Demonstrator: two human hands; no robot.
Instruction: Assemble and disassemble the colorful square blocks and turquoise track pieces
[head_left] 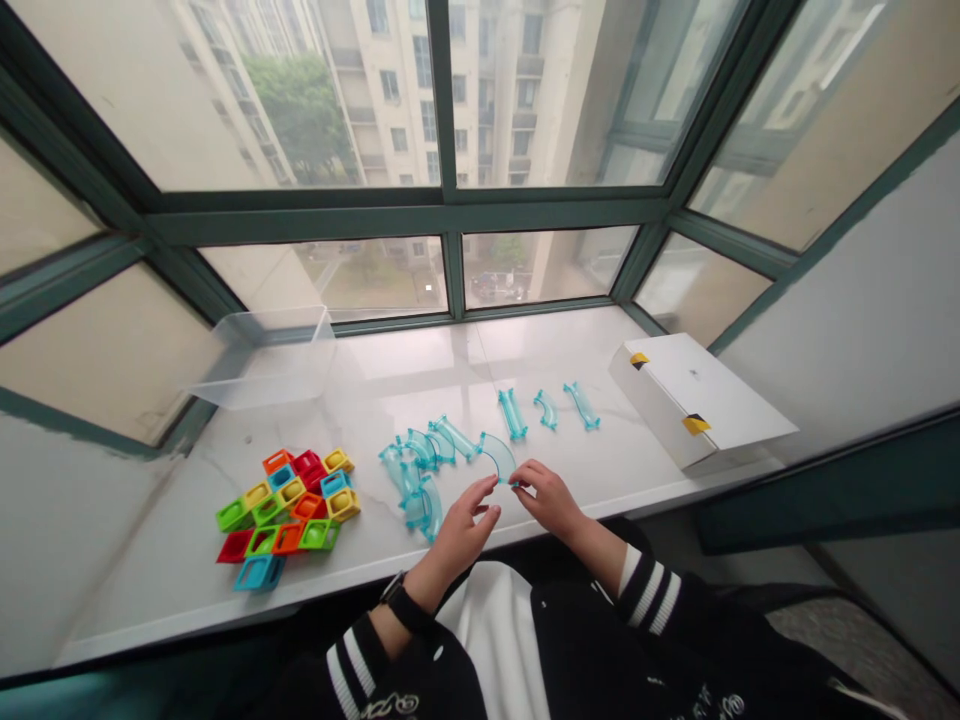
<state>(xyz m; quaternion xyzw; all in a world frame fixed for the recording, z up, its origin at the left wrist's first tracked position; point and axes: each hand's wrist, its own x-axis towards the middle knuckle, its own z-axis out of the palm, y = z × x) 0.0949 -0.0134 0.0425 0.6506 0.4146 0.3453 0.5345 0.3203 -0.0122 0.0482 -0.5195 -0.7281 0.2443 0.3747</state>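
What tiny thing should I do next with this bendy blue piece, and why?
Probably slide the curved clear-blue track piece a little left until it meets the neighbouring track piece. Your right hand is at its lower end, and their ends lie almost touching, so a small nudge looks like enough.

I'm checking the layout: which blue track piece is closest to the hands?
The curved piece, touching the right hand; no other piece reaches that hand.
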